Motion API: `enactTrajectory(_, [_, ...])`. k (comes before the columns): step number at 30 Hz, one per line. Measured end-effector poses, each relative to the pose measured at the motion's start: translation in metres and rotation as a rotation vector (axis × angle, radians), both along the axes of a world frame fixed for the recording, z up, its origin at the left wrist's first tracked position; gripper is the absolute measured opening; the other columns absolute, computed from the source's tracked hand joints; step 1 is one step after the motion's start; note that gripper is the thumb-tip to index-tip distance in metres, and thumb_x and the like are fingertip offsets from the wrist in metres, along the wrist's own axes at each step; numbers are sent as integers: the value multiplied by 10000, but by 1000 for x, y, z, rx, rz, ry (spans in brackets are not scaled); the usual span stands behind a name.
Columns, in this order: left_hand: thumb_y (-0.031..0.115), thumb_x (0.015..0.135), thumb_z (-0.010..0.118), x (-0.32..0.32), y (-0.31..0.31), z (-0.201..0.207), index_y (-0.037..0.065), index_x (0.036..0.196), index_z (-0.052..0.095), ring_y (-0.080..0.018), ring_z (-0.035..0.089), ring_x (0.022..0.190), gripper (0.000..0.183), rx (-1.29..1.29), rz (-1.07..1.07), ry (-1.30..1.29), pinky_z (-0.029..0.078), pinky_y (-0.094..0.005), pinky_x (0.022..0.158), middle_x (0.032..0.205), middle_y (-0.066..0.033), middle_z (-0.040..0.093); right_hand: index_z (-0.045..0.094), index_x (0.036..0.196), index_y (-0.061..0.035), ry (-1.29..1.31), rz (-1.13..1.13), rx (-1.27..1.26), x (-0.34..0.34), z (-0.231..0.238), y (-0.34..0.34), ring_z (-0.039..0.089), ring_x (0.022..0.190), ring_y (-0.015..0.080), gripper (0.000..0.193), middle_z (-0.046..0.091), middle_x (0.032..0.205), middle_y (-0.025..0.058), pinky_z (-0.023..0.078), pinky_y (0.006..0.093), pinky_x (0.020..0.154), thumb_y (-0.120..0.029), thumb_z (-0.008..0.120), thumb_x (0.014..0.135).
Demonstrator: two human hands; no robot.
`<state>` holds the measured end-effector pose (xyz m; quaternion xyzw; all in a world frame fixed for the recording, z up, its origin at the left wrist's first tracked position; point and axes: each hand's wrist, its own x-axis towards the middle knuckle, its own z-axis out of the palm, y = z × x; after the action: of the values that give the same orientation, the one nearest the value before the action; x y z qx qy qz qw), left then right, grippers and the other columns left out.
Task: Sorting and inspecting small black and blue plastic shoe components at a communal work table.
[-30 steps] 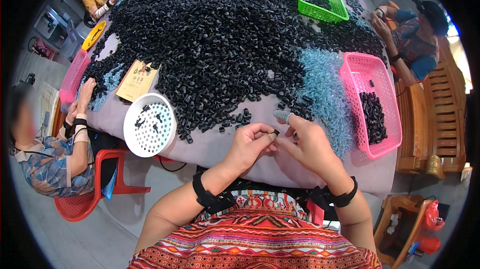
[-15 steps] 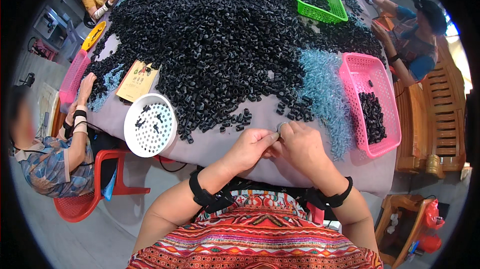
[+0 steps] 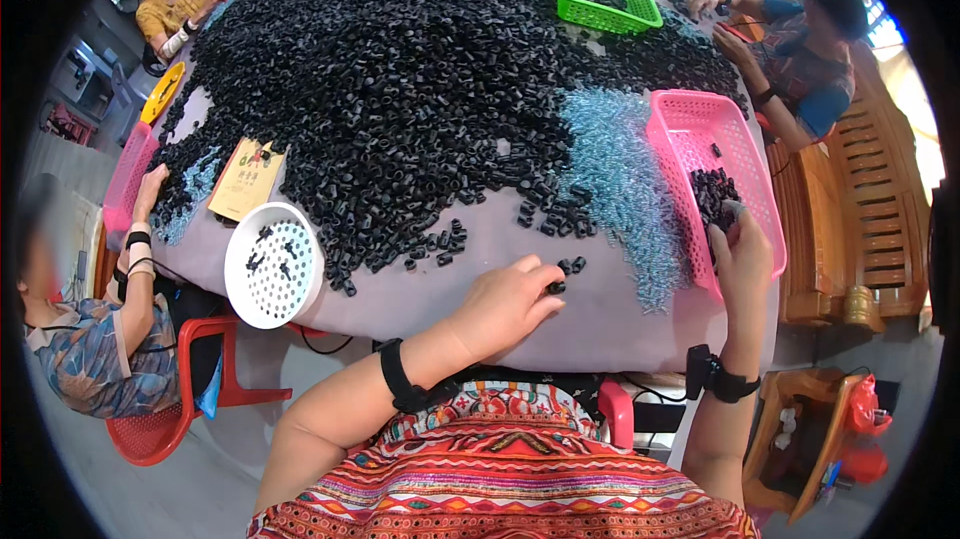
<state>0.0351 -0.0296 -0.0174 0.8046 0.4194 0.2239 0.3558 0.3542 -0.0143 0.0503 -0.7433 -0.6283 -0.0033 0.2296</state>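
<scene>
Busy rm, wooden bench (image 3: 868, 179) off past the R side of the table (image 3: 400, 304), which has a pale lilac cloth on. By its near edge, L hand (image 3: 505, 311) has thumb & forefinger bent close round a black plastic tube (image 3: 556, 288); can't tell if it's pinched or just resting on cloth. Two loose tubes (image 3: 572, 266) lie right by those fingertips. R hand (image 3: 742, 251) is down in the pink basket (image 3: 683, 123) nr the table's R edge, fingers at the small black heap (image 3: 712, 187) inside; can't tell if that grip is pinching anything.

Risks, imo: L tube could slip or get mixed w/ the loose pair if the hold's off-centre. Basket's close to the R edge, so a forearm catching its near rim might tip it.

Also abt: main black pile (image 3: 420, 109) spreads to the far edge; clear bluish plastic bits (image 3: 620, 174) lie btwn pile & basket, in the way of any low sweep across. White colander (image 3: 313, 271) nr the near L corner, yellow booklet (image 3: 247, 182) just beyond, green basket (image 3: 608, 19) toward the far R corner.
</scene>
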Motion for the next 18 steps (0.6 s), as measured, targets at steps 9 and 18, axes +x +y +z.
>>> enactTrajectory(9, [210, 893, 682, 11, 9, -3, 82, 1038, 614, -366, 638, 835, 204, 67, -58, 185, 517, -465, 704, 996, -117, 597, 619, 1189, -28, 113, 124, 45, -32, 4, -41, 636, 907, 364, 383, 604, 996, 174, 510, 439, 755, -55, 722, 821])
enactTrajectory(18, [191, 925, 659, -10, -4, 4, 53, 1017, 643, -293, 659, 780, 167, -47, -12, -54, 523, -383, 694, 946, -122, 651, 491, 1301, 19, -23, 157, -275, -44, -31, -76, 622, 1010, 442, 602, 527, 1291, 228, 531, 473, 828, -83, 757, 770])
